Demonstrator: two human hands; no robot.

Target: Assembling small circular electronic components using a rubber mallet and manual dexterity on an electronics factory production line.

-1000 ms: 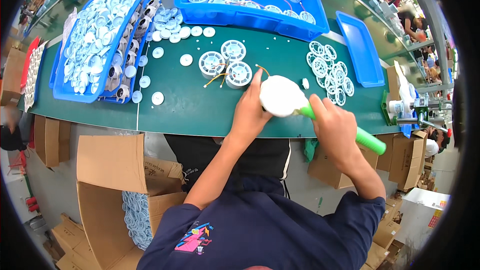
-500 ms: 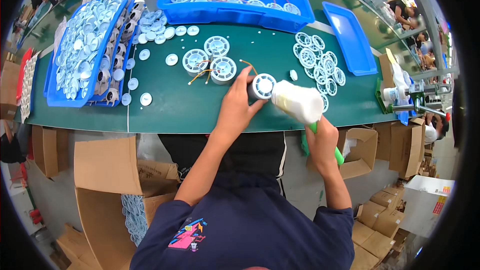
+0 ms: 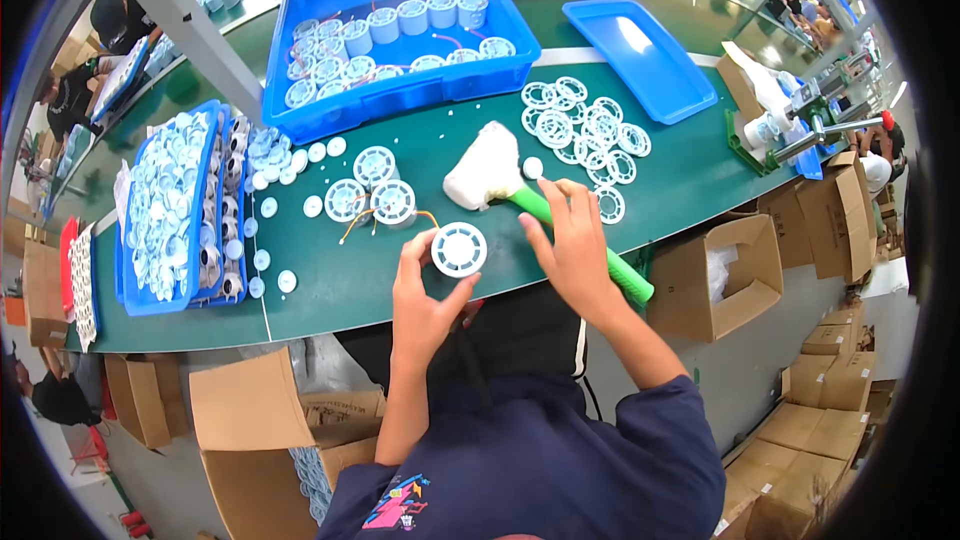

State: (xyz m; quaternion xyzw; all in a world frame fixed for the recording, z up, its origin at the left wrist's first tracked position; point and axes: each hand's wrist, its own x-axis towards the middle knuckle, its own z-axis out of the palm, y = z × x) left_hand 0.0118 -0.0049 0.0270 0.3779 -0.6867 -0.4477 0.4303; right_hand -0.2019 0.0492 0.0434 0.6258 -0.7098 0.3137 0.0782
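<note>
My left hand (image 3: 428, 292) grips a round white motor housing (image 3: 459, 250) with a slotted top, near the table's front edge. Orange wires stick out behind it. A mallet lies on the green table (image 3: 330, 290), its white head (image 3: 484, 168) farther back and its green handle (image 3: 632, 280) reaching out past the front edge. Above that handle, my right hand (image 3: 575, 248) is open, fingers apart, near a small white cap (image 3: 533, 168). Three more wired housings (image 3: 392, 203) stand together left of the mallet. Several white slotted rings (image 3: 600, 130) lie in a loose pile to the right.
A blue bin (image 3: 400, 90) of housings stands at the back. Blue trays (image 3: 205, 200) heaped with white caps are stacked at left, and a bare blue tray (image 3: 640, 55) lies at back right. A clamp fixture (image 3: 800, 130) stands at the right end. Cardboard boxes (image 3: 715, 280) sit below the edge.
The mallet has been laid down on the table, and my right hand has let go of it and opened. My left hand still holds the housing. The whole view has turned.
</note>
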